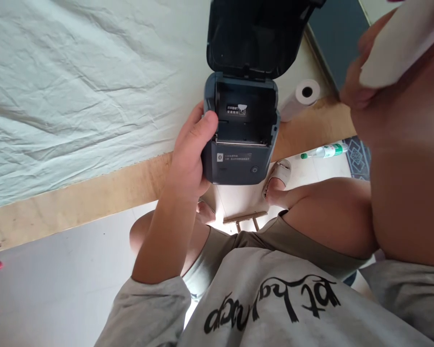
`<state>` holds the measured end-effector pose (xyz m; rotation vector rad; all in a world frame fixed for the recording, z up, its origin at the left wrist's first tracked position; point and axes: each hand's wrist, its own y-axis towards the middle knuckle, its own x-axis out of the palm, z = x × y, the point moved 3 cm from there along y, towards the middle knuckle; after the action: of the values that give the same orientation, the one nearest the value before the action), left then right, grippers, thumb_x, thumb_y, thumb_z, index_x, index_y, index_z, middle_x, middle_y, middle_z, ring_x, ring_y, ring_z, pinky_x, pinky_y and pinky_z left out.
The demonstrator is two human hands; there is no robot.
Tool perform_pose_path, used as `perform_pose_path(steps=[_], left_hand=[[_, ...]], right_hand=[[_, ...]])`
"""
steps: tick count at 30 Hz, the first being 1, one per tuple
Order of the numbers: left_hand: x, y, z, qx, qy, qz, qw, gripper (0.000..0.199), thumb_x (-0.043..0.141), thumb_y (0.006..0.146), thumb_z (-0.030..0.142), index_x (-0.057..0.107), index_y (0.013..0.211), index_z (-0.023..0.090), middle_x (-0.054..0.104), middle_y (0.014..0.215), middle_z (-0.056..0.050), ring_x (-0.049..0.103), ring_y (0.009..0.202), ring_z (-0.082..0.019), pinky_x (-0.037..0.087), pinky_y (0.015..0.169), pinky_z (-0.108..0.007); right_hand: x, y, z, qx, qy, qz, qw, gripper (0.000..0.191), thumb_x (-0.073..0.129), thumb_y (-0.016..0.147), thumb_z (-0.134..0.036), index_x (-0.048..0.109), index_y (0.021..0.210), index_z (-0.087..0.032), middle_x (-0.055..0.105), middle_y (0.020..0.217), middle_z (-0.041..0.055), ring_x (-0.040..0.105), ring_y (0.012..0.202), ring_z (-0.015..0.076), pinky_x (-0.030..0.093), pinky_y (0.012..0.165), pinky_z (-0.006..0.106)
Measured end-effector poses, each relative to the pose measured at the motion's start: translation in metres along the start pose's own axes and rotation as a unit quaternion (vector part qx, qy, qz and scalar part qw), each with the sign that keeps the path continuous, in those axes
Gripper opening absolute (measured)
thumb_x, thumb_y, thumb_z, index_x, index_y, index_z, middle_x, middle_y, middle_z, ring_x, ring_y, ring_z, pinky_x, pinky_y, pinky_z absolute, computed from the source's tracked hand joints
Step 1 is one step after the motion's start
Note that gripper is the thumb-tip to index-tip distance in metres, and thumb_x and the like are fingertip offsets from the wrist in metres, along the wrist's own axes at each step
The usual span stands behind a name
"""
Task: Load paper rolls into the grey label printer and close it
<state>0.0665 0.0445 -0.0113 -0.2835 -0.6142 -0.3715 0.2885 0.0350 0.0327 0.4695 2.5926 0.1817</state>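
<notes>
My left hand [198,144] is wrapped round the side of a dark portable label printer [235,164], the thumb lying along its edge. The printer's black lid [253,43] is flipped up, baring a paper bay with a small label inside and no roll in it. Close to the camera at the upper right, my right hand [359,72] grips a piece of white paper [394,48]. The frame's edge cuts this paper off, so I cannot tell its full shape. Behind the printer stands a white paper roll [294,101] with a dark core hole.
A pale wrinkled cloth [87,86] covers the surface at the left, bordered by a wooden edge [75,197]. At the upper right lies a dark flat panel [340,43]. On the floor are a plastic bottle [325,151] with a green cap and a patterned mat [358,156].
</notes>
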Motion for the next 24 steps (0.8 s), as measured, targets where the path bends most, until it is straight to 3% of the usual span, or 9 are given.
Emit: perform_pose_path(steps=[3,7,13,16,18,20,22,24], left_hand=[[-0.001,0.001,0.000,-0.002,0.010,-0.002,1.000,0.029,0.048,0.089,0.045,0.065,0.099,0.023,0.071,0.097,0.000,0.068,0.089,-0.018,0.057,0.084,-0.031],[-0.001,0.002,0.000,-0.009,0.033,0.001,0.999,0.027,0.057,0.085,0.046,0.063,0.098,0.024,0.070,0.096,-0.001,0.068,0.092,-0.020,0.056,0.086,-0.033],[0.000,0.002,0.000,-0.010,0.037,0.001,0.999,0.030,0.059,0.083,0.047,0.061,0.101,0.023,0.067,0.101,-0.003,0.067,0.096,-0.022,0.056,0.084,-0.037],[0.000,0.001,0.000,-0.001,0.033,0.003,0.999,0.027,0.058,0.083,0.045,0.060,0.100,0.024,0.067,0.100,-0.003,0.067,0.094,-0.022,0.057,0.082,-0.037],[0.000,0.001,0.000,-0.005,0.034,0.001,0.999,0.028,0.059,0.083,0.044,0.059,0.102,0.024,0.067,0.101,-0.004,0.067,0.097,-0.024,0.057,0.082,-0.038],[0.000,0.000,0.000,-0.010,0.037,-0.009,0.999,0.030,0.060,0.083,0.045,0.058,0.104,0.025,0.067,0.103,-0.004,0.066,0.101,-0.026,0.056,0.082,-0.040],[0.000,0.000,0.000,-0.012,0.042,-0.011,0.999,0.032,0.058,0.083,0.046,0.056,0.106,0.024,0.066,0.105,-0.005,0.066,0.105,-0.028,0.056,0.081,-0.041],[0.001,0.000,0.000,-0.010,0.046,-0.010,0.999,0.032,0.057,0.085,0.046,0.055,0.108,0.023,0.066,0.106,-0.006,0.065,0.106,-0.029,0.055,0.080,-0.041]], right_hand=[[-0.002,0.001,0.010,-0.084,-0.067,0.054,0.993,0.028,0.059,0.074,-0.049,0.061,0.087,-0.025,0.053,0.073,0.0038,0.045,0.060,0.0105,0.039,0.056,0.031],[-0.001,-0.001,0.013,-0.139,-0.223,0.013,0.965,0.022,0.057,0.078,-0.038,0.060,0.091,-0.021,0.062,0.097,0.0084,0.058,0.096,0.0195,0.045,0.085,0.036],[0.003,0.001,0.019,-0.108,-0.271,-0.047,0.955,0.042,0.064,0.074,-0.030,0.054,0.114,-0.024,0.064,0.107,0.0042,0.062,0.097,0.0169,0.045,0.082,0.031],[0.006,0.002,0.022,-0.060,-0.298,-0.082,0.949,0.052,0.063,0.073,-0.028,0.047,0.123,-0.029,0.066,0.108,0.0016,0.063,0.098,0.0186,0.044,0.092,0.038],[0.005,0.000,0.019,-0.063,-0.311,-0.091,0.944,0.056,0.062,0.072,-0.028,0.046,0.126,-0.029,0.062,0.118,0.0026,0.060,0.108,0.0216,0.042,0.097,0.042],[0.000,-0.005,0.012,-0.117,-0.301,-0.079,0.943,0.059,0.062,0.069,-0.025,0.049,0.126,-0.026,0.058,0.125,0.0050,0.056,0.116,0.0242,0.044,0.096,0.040],[-0.008,-0.011,0.005,-0.172,-0.271,-0.033,0.947,0.060,0.062,0.064,-0.023,0.056,0.123,-0.022,0.057,0.125,0.0069,0.058,0.109,0.0252,0.046,0.086,0.036],[-0.015,-0.017,0.003,-0.149,-0.215,0.010,0.965,0.055,0.063,0.062,-0.024,0.062,0.117,-0.023,0.060,0.120,0.0063,0.061,0.093,0.0221,0.045,0.077,0.035]])
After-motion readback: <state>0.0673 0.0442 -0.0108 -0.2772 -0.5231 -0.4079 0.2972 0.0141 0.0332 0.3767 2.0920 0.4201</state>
